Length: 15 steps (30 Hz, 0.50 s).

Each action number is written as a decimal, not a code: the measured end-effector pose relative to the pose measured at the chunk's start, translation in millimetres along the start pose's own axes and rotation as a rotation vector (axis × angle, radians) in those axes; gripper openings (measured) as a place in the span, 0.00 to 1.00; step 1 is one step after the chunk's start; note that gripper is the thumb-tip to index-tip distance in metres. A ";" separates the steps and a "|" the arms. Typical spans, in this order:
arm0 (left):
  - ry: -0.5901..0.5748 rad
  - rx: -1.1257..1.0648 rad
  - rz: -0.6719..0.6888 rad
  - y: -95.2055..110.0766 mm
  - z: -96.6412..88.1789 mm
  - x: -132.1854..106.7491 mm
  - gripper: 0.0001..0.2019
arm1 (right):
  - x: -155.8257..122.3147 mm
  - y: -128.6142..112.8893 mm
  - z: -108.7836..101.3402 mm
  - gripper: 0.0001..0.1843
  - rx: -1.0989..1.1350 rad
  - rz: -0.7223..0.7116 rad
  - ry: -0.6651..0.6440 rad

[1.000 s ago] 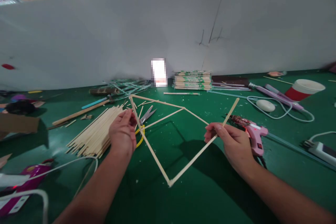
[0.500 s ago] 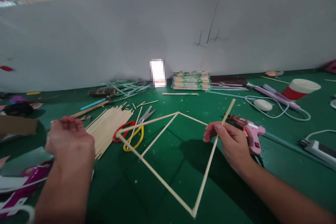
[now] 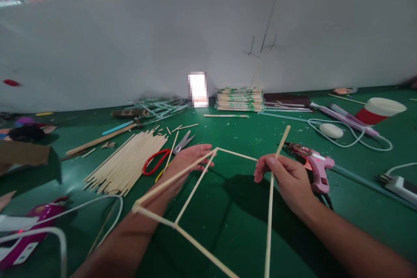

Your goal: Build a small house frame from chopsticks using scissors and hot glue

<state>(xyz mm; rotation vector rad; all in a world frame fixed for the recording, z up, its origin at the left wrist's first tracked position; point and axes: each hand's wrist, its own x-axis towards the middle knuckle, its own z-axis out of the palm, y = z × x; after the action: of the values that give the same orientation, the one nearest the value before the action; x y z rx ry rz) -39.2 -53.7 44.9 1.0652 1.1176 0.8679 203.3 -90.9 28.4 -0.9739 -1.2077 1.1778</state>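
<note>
A frame of thin wooden sticks [image 3: 270, 217], with one crossbar, is held up tilted over the green table. My right hand [image 3: 288, 173] pinches its right-hand stick near the upper end, between thumb and fingers. Behind the frame's far left corner is my left hand [image 3: 190, 160], fingers stretched out and apart; whether it touches the sticks I cannot tell. Scissors [image 3: 184, 142] with one red and one yellow handle lie beside that hand, partly hidden by it. Left of them is a pile of loose wooden sticks [image 3: 127, 163].
A pink glue gun [image 3: 321, 165] lies right of my right hand. A purple tool [image 3: 39, 226] with a white cord is at lower left. Wrapped stick bundles [image 3: 239, 100] and a blurred-out bright rectangle [image 3: 198, 89] stand by the grey partition. A red-white cup [image 3: 379, 110] is at right.
My left hand has moved right, from over the stick pile to behind the frame's far corner. The frame has tilted and its near corner has dropped out of view. My right hand keeps its grip.
</note>
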 end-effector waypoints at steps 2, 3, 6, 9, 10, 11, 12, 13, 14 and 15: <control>-0.064 0.020 -0.040 -4.3 5.6 0.9 0.19 | -0.7 0.1 0.0 0.15 -0.005 0.016 -0.039; -0.070 0.044 -0.054 -5.9 7.5 1.2 0.19 | -0.9 0.1 0.0 0.15 -0.005 0.023 -0.058; -0.015 0.156 -0.041 -7.9 11.2 -0.2 0.20 | -1.0 -0.5 -0.2 0.15 0.001 0.038 -0.100; 0.017 0.259 0.036 -7.8 13.1 -3.5 0.20 | -1.0 -1.8 -0.2 0.15 0.014 0.041 -0.111; 0.025 0.276 0.060 -7.6 12.8 -4.1 0.20 | -1.0 -2.0 -0.2 0.15 0.015 0.041 -0.111; 0.042 0.280 0.079 -7.3 11.6 -4.1 0.19 | -1.0 -2.1 -0.1 0.15 0.013 0.042 -0.110; 0.073 0.271 0.095 -6.6 9.0 -3.5 0.18 | -1.0 -1.9 0.0 0.15 0.010 0.043 -0.107; 0.141 0.241 0.115 -5.4 4.7 -2.4 0.16 | -0.9 -1.6 0.0 0.15 0.008 0.042 -0.100; 0.246 0.194 0.143 -3.3 -1.7 -1.0 0.14 | -0.8 -1.0 -0.1 0.15 0.009 0.038 -0.092; 0.363 0.144 0.175 -0.4 -10.2 0.5 0.12 | -0.6 -0.4 -0.4 0.15 0.014 0.031 -0.077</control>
<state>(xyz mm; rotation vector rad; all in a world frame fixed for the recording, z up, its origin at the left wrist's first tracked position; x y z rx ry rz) -48.9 -51.1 43.4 1.1658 1.4198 1.1661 203.8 -91.5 28.6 -0.9471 -1.2473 1.2571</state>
